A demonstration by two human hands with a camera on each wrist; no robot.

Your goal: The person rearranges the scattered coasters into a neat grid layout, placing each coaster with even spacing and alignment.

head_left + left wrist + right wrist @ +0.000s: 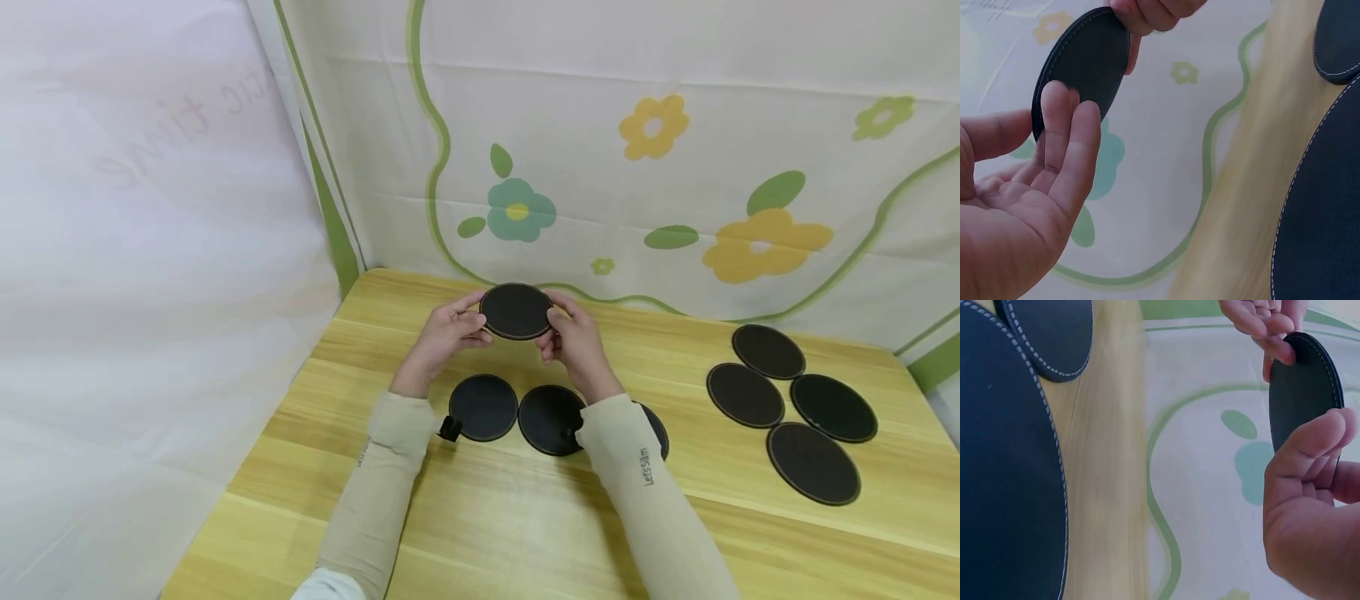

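Observation:
A round black coaster (516,312) with a stitched edge is held up above the far part of the table by both hands. My left hand (448,332) pinches its left edge, thumb on the face towards me and fingers behind. The right hand (579,343) grips the opposite edge in the same way. In the left wrist view the coaster (1088,59) stands tilted between the fingertips. Below the hands, three more coasters lie in a row: a left one (483,407), a middle one (550,419), and a right one (656,427) partly hidden by the right sleeve.
Several more black coasters (813,463) lie flat in a cluster on the right of the wooden table (495,517). A white cloth with printed flowers (517,210) hangs behind the table's far edge. Another pale cloth (165,333) hangs along the left side.

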